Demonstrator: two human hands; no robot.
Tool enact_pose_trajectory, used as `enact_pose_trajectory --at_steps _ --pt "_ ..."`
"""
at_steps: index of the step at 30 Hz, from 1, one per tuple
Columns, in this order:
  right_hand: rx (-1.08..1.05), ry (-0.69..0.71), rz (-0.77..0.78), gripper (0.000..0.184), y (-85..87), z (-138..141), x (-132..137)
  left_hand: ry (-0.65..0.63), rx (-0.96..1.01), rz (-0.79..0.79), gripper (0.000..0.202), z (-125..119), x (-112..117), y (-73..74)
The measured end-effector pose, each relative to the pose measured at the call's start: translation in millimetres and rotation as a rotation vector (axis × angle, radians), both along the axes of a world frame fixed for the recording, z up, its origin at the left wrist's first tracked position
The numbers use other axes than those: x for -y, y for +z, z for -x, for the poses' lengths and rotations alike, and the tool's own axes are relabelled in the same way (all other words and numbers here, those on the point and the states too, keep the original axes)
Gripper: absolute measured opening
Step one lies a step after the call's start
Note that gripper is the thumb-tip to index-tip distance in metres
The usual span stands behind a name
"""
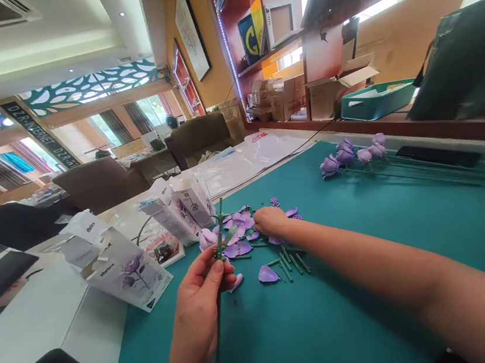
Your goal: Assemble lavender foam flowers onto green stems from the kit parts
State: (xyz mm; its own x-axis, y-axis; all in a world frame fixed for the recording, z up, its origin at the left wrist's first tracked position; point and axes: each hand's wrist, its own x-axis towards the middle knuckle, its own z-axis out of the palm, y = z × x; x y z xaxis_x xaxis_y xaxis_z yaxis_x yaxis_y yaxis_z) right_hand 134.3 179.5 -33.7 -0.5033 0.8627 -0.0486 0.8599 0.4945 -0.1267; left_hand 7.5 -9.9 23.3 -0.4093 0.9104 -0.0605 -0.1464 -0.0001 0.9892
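Note:
My left hand (206,286) is closed around a green plastic flower stem (220,225), held upright above the mat with its tip pointing away. My right hand (271,222) reaches into a pile of purple petals (239,223); its fingers are bent and their tips are hidden, so what they hold, if anything, does not show. Several short green stem pieces (294,260) lie just nearer than the pile. A single purple petal (268,273) lies apart beside them. Small purple round parts (275,201) sit beyond my right hand.
Assembled purple roses (345,151) on long stems lie at the far right of the green mat (361,214), near a black flat object (438,156). Opened white flower boxes (130,272) stand on the left. A teal bin (378,100) rests on the ledge behind.

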Motion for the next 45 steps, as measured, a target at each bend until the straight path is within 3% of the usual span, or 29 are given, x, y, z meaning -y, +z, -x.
enact_pose_trajectory --at_steps 9,15,19,23,25,28,31,35,45 --pt "0.065 -0.036 0.088 0.032 -3.1 16.3 -16.2 -0.035 -0.109 -0.05 0.037 4.3 6.8 3.1" --pt "-0.051 -0.009 0.086 0.028 -5.7 8.2 -8.3 0.013 -0.254 -0.086 0.035 -0.4 9.6 5.9" --pt "-0.229 0.019 0.019 0.017 -0.7 -3.0 6.3 0.04 -0.415 -0.054 0.04 -0.3 9.9 5.3" --pt "-0.439 0.117 -0.035 0.021 12.6 -13.4 33.9 0.084 -0.57 -0.04 0.039 -0.6 7.9 1.2" --pt "-0.544 0.179 -0.02 0.022 18.4 -18.8 52.2 0.088 -0.6 -0.053 0.037 -2.2 5.7 -1.6" --pt "-0.919 0.335 0.05 0.022 23.2 -26.1 78.2 0.085 -0.611 -0.067 0.037 -5.6 2.1 -5.7" --pt "-1.058 0.416 -0.035 0.021 23.8 -30.5 94.8 0.077 -0.616 -0.051 0.04 -8.7 -0.5 -8.7" --pt "-1.012 0.486 -0.142 0.017 22.3 -31.4 101.0 0.049 -0.671 -0.024 0.046 -12.0 -2.6 -11.6" --pt "-0.935 0.5 -0.161 0.018 21.5 -32.5 100.1 -0.006 -0.708 0.051 0.045 -16.1 -6.7 -18.8"
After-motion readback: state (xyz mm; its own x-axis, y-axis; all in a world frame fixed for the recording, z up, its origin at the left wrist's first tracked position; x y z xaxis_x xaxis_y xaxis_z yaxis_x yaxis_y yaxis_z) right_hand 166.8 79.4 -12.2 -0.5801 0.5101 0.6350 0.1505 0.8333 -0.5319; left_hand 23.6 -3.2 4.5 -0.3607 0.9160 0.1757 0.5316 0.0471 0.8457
